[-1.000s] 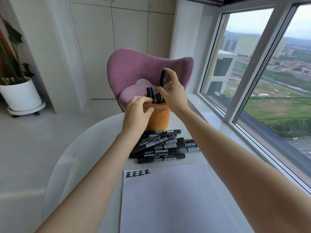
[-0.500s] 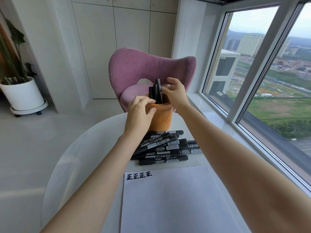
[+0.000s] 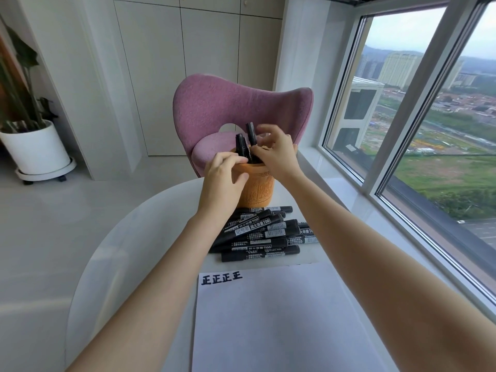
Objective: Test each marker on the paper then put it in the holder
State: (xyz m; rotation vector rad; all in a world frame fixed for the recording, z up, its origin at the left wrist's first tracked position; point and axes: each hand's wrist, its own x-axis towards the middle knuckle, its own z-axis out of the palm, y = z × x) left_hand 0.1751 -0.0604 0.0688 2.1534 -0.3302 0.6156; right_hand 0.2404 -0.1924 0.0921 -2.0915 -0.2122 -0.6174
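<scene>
On the round white table (image 3: 134, 251) the white paper sheet (image 3: 281, 318) lies nearest; behind it the pile of black plastic markers (image 3: 268, 232), then the orange embossed holder (image 3: 257, 189) with upright black markers (image 3: 239, 146) in it. Beyond stands the pink upholstered chair (image 3: 228, 108); large glass window (image 3: 429, 130) right, white round plant pot (image 3: 35, 149) far left

A pink chair (image 3: 228, 108) stands behind the round table (image 3: 128, 242), a potted plant (image 3: 32, 140) (white tub) far left.

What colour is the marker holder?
The holder is orange, with an embossed pattern; head view shows it.
</scene>
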